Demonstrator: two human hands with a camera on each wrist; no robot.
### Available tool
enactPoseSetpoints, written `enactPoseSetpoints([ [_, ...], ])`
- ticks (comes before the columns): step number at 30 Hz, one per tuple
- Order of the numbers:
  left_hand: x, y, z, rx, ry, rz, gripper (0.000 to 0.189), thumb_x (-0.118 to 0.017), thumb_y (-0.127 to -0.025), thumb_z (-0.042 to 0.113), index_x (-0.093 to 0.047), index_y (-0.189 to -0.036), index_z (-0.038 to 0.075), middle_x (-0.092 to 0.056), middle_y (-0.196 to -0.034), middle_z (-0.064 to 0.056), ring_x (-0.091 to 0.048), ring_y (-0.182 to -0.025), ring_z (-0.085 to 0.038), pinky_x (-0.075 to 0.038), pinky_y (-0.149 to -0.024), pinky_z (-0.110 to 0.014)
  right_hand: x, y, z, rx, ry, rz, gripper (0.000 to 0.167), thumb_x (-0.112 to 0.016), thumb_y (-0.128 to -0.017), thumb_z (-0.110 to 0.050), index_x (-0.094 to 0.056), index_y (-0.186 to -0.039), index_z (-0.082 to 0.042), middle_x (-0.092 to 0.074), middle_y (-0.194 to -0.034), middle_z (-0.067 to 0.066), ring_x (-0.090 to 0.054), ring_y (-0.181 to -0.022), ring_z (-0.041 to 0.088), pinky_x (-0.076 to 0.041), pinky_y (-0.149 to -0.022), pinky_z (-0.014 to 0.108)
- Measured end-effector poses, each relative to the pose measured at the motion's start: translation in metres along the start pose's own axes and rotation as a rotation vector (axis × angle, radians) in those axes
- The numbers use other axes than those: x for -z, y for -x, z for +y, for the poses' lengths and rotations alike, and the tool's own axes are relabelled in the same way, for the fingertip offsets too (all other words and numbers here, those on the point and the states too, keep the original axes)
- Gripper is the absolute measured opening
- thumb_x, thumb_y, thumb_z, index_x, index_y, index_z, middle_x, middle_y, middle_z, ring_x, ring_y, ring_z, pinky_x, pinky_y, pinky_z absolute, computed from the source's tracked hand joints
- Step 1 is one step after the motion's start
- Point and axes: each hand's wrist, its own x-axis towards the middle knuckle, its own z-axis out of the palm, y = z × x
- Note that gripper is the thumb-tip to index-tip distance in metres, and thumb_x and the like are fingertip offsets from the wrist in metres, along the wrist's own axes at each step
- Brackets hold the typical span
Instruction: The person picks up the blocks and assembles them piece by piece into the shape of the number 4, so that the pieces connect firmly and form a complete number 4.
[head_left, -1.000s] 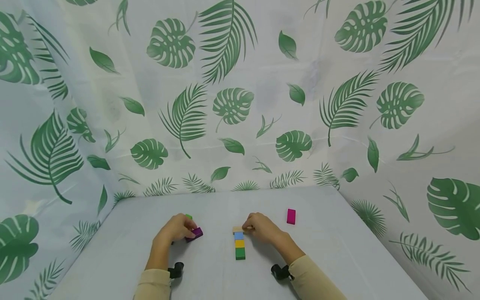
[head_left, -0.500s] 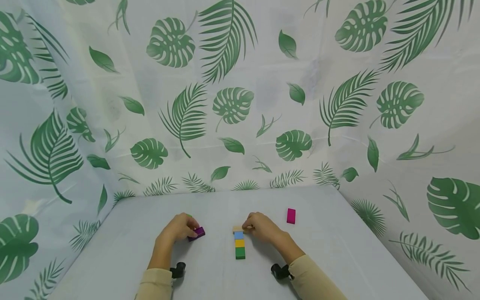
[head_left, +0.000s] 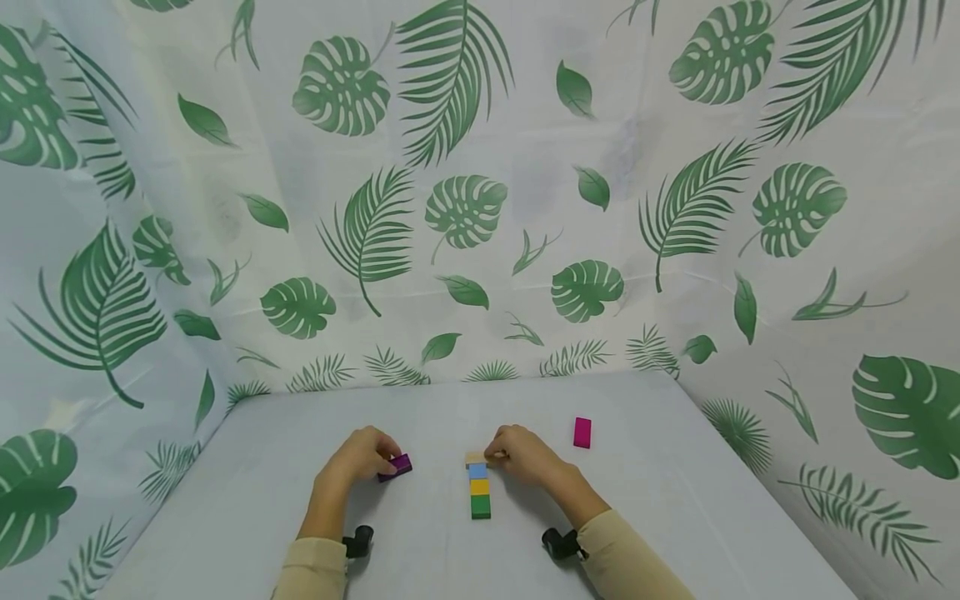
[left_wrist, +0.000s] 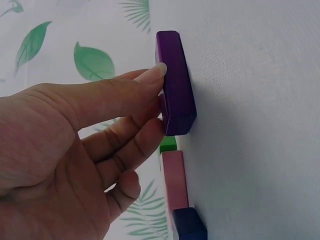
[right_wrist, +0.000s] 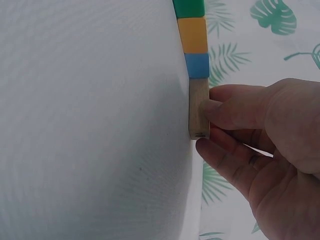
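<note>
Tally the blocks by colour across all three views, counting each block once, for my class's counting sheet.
Green: 2 (dark green block, bright green block)
Blue: 2 (light blue block, navy block)
Pink: 2 (pale pink block, magenta block)
Purple block: 1
Yellow block: 1
Plain wood block: 1
Total: 9

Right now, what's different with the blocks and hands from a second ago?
The left hand moved a little to the right, bringing its pinched purple block closer to the row of blocks. Behind that hand, the bright green block no longer peeks out in the head view. The right hand, wooden block and magenta block stayed put.
</note>
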Motion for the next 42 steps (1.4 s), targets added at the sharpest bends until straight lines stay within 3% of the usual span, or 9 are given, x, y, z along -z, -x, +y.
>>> enactPoseSetpoints([
  [22,-0.005,-0.002,0.009,-0.03,-0.019,-0.021,0.022,-0.08,-0.087,0.0,-0.08,-0.107,0.006,-0.075,-0.102,-0.006,-0.066,-0.091,-0.019,-0.059,-0.083,-0.042,0.001,0.001,0.0,-0.004,-0.007,-0.003,0.02,-0.069,-0.094,0.004,-0.082,-0.106,-0.006,-0.076,-0.1,0.003,-0.069,-0.096,0.019,-0.058,-0.091,0.04],
  [42,-0.014,-0.006,0.017,-0.114,-0.065,-0.008,0.019,-0.079,-0.088,0.002,-0.079,-0.107,0.006,-0.074,-0.097,-0.006,-0.062,-0.088,-0.018,-0.056,-0.083,-0.042,0.0,0.001,-0.001,-0.035,-0.014,-0.016,0.02,-0.07,-0.094,0.003,-0.082,-0.108,-0.006,-0.075,-0.101,0.002,-0.068,-0.097,0.019,-0.058,-0.092,0.039],
])
